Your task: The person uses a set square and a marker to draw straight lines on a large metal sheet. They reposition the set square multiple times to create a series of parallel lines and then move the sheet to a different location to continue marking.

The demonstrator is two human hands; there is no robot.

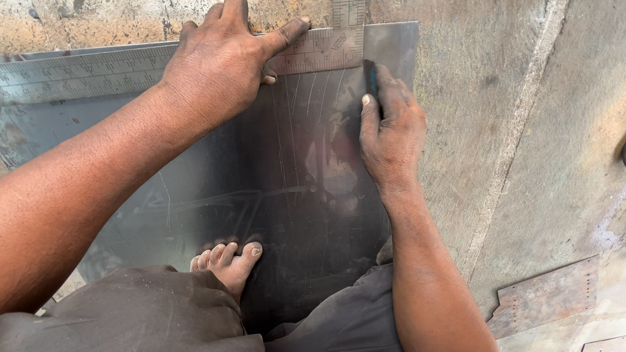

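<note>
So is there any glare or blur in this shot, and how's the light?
Head view: even daylight, sharp focus overall; the metal sheet shows soft mirror-like reflections and a pale sheen below the right hand; the left hand on the steel square casts only a faint shadow.

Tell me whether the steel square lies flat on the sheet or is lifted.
Flat. The steel square rests flush on the metal sheet, pressed down by the left hand.

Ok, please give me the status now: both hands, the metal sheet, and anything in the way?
Left hand pressing steel L-shaped ruler flat. Right hand holding dark marking tool at ruler's corner. Shiny grey metal sheet on floor, bare foot on it.
</note>
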